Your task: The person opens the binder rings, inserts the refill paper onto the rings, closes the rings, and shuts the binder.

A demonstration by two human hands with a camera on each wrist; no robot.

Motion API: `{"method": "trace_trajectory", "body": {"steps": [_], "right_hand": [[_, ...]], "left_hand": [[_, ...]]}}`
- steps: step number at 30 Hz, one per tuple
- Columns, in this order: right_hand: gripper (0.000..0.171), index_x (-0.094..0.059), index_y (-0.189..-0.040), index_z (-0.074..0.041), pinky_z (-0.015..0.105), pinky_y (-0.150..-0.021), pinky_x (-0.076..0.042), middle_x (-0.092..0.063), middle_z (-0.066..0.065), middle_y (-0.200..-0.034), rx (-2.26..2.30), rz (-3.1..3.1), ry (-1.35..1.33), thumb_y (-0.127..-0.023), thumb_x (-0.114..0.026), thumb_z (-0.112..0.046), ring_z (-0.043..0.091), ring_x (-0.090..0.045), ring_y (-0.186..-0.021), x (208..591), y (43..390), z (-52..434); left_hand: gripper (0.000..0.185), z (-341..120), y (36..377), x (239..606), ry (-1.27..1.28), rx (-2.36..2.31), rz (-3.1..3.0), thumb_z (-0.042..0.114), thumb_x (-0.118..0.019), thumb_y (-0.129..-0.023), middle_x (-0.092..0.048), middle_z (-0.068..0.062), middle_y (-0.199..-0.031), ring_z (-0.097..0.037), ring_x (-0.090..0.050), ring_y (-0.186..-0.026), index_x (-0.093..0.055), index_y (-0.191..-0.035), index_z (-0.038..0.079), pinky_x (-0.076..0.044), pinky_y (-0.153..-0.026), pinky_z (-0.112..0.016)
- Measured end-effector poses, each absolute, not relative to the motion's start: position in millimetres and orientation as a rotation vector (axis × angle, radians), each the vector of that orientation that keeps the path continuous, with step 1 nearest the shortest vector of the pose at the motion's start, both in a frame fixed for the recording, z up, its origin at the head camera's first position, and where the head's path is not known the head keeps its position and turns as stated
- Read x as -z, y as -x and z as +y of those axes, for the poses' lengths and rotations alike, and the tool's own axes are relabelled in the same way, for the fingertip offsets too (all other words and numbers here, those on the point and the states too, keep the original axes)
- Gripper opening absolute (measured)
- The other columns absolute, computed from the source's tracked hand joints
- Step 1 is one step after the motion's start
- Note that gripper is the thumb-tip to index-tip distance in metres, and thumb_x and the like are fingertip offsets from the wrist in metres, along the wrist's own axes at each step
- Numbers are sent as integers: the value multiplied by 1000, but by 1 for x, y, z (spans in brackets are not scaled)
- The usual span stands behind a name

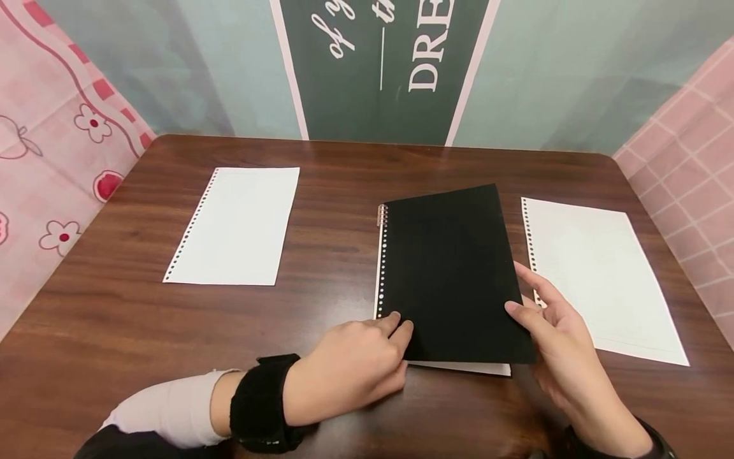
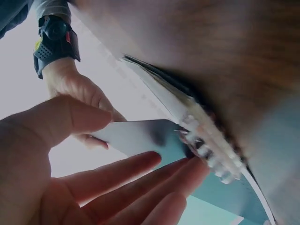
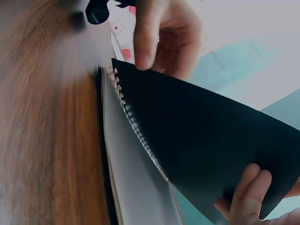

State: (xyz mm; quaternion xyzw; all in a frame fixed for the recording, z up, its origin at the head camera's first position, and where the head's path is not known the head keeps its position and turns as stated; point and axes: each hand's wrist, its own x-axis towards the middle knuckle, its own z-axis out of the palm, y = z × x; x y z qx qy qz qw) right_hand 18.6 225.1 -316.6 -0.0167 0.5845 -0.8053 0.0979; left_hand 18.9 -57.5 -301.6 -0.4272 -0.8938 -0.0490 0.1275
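Note:
A ring-bound notebook lies right of centre on the wooden table (image 1: 344, 178). Its black cover (image 1: 453, 274) is lifted off the white pages (image 3: 136, 187), hinged on the rings (image 3: 136, 126). My left hand (image 1: 401, 326) pinches the cover's near corner by the spine, thumb above and fingers below in the left wrist view. My right hand (image 1: 518, 299) holds the cover's free right edge, with fingertips (image 3: 248, 197) on it. Both hands wear black wrist bands.
One punched loose sheet (image 1: 235, 223) lies on the left of the table. Another (image 1: 596, 274) lies right of the notebook, close to my right hand. Patterned backdrop panels stand behind and at both sides of the table.

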Motion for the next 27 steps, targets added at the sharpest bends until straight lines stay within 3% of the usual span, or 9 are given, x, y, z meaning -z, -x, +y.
{"method": "trace_trajectory", "body": {"steps": [5,10,15,27], "right_hand": [[58,-25,-153,-16,38,-72,-60,-68,3,-129,2358,1735,60,-102,-39,7,20,-73,-100,310,-18,220],[54,-24,-154,-16,37,-76,-60,-67,2,-132,2359,1720,50,-104,-39,1,18,-72,-104,304,-16,214],[49,-26,-152,-15,37,-75,-60,-66,3,-132,2336,1726,88,-106,-36,-4,18,-73,-102,299,-15,208],[42,-36,-147,-5,38,-75,-60,-63,9,-134,2347,1751,280,-106,-32,0,22,-73,-101,298,-13,196]], "left_hand": [[29,-54,-21,296,1209,149,-2644,41,-65,-92,-56,9,-74,-5,-51,-52,-63,-92,13,-46,-47,-19],[38,-53,-22,293,1159,158,-2630,47,-65,-92,-48,9,-63,-7,-40,-42,-56,-72,17,-35,-39,-19],[40,-54,-23,293,1142,164,-2614,46,-65,-92,-47,9,-60,-8,-37,-41,-53,-67,17,-32,-38,-19],[39,-56,-20,292,1189,167,-2620,45,-65,-92,-45,9,-61,-4,-39,-43,-52,-68,17,-31,-41,-16]]}}
